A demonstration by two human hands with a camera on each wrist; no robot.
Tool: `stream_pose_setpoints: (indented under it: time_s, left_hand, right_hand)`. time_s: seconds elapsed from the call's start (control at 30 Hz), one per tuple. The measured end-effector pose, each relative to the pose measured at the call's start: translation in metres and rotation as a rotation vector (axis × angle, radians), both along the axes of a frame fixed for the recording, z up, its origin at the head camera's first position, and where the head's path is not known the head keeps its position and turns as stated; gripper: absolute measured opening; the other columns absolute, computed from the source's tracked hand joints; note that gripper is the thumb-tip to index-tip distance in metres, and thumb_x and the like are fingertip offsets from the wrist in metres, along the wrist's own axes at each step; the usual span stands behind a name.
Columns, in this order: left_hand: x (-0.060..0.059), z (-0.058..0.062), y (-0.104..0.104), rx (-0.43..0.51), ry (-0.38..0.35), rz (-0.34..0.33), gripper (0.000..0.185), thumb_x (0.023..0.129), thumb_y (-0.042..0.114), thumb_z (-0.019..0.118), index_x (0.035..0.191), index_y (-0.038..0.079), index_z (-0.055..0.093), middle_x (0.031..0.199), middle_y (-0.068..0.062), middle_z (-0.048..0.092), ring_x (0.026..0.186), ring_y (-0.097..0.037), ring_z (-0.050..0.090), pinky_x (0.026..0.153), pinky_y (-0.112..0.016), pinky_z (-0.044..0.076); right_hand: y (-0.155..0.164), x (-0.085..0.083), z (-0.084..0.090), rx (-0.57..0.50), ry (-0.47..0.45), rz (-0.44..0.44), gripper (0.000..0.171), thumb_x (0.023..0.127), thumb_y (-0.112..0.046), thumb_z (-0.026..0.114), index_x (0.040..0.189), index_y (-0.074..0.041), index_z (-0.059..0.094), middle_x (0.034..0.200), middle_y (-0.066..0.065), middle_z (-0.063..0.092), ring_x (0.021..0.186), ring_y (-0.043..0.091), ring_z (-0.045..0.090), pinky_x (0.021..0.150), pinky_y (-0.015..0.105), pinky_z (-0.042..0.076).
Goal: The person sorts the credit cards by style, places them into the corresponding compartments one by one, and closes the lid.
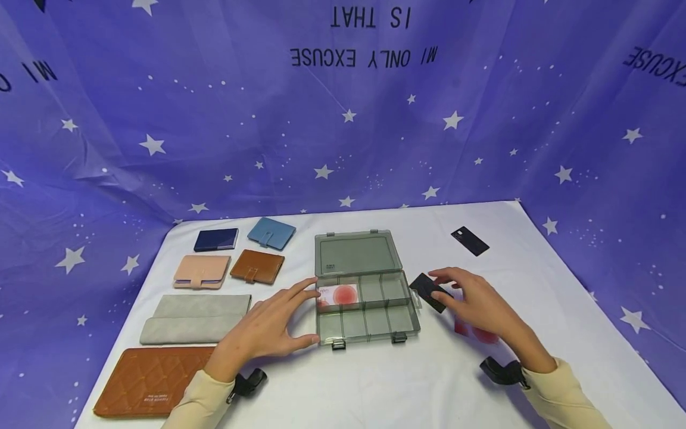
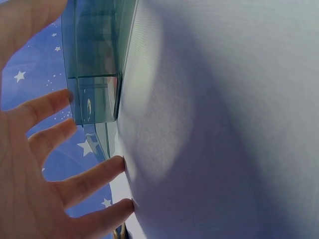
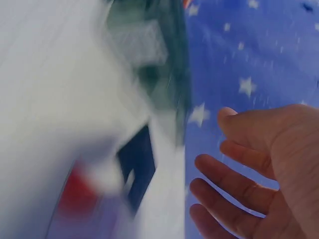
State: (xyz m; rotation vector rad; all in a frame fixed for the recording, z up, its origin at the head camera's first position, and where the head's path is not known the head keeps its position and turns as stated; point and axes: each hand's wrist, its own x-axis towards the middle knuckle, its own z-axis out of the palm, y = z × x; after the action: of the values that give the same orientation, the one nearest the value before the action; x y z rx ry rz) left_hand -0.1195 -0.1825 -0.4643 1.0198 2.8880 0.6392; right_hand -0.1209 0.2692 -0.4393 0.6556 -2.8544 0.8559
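Note:
A translucent grey-green compartment box [image 1: 367,322] lies on the white table with its lid [image 1: 358,253] laid back. In its back left compartments rests a white card with a red circle [image 1: 343,294]. My left hand [image 1: 268,326] is spread at the box's left side, its fingertips touching the edge. Over a flat black card [image 1: 425,289], right of the box, hovers my right hand [image 1: 479,300]. In the blurred right wrist view, that hand's loosely bent fingers [image 3: 234,184] are apart from the black card [image 3: 137,169]. A red-patterned card [image 1: 485,337] lies partly hidden under the right hand.
Another black card [image 1: 470,241] lies at the back right. On the left are a navy holder [image 1: 215,239], a blue wallet [image 1: 271,233], a brown wallet [image 1: 257,266], a pink wallet [image 1: 201,269], a grey pouch [image 1: 195,316] and a quilted brown case [image 1: 145,381].

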Motion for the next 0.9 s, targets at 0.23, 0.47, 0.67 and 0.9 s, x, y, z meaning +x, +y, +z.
stream_pose_setpoints:
  time_s: [0.23,0.47,0.67,0.9]
  left_hand:
    - [-0.001,0.001,0.001,-0.001,0.015,0.001,0.083,0.09,0.069,0.076,0.157,0.026,0.054,0.175,0.009,0.032,0.14,-0.031,0.059,0.089,-0.055,0.058]
    - [-0.001,0.001,0.0,-0.005,0.031,0.001,0.083,0.089,0.07,0.076,0.157,0.027,0.054,0.175,0.008,0.034,0.138,-0.029,0.06,0.084,-0.052,0.058]
    - [-0.002,0.0,0.0,-0.008,0.014,0.003,0.083,0.091,0.073,0.072,0.157,0.027,0.054,0.175,0.009,0.032,0.139,-0.029,0.059,0.085,-0.053,0.058]
    - [0.0,-0.001,0.0,-0.011,-0.004,0.004,0.083,0.091,0.072,0.073,0.158,0.027,0.053,0.176,0.01,0.03,0.139,-0.03,0.059,0.086,-0.054,0.058]
  right_hand:
    - [0.056,0.023,-0.01,0.173,-0.106,-0.094,0.061,0.085,-0.03,0.093,0.135,-0.005,0.069,0.113,0.005,0.075,0.109,0.033,0.069,0.094,0.058,0.054]
    - [0.079,0.036,-0.02,0.214,-0.146,-0.131,0.072,0.069,-0.031,0.103,0.128,-0.003,0.071,0.104,0.0,0.07,0.1,0.029,0.062,0.093,0.059,0.052]
    - [0.085,0.038,-0.025,0.177,-0.122,-0.123,0.06,0.067,-0.027,0.104,0.117,-0.006,0.077,0.097,-0.007,0.069,0.095,0.023,0.06,0.091,0.054,0.049]
    - [0.088,0.04,-0.029,0.178,-0.116,-0.143,0.053,0.067,-0.027,0.104,0.109,-0.012,0.074,0.1,-0.003,0.065,0.097,0.024,0.057,0.087,0.047,0.049]
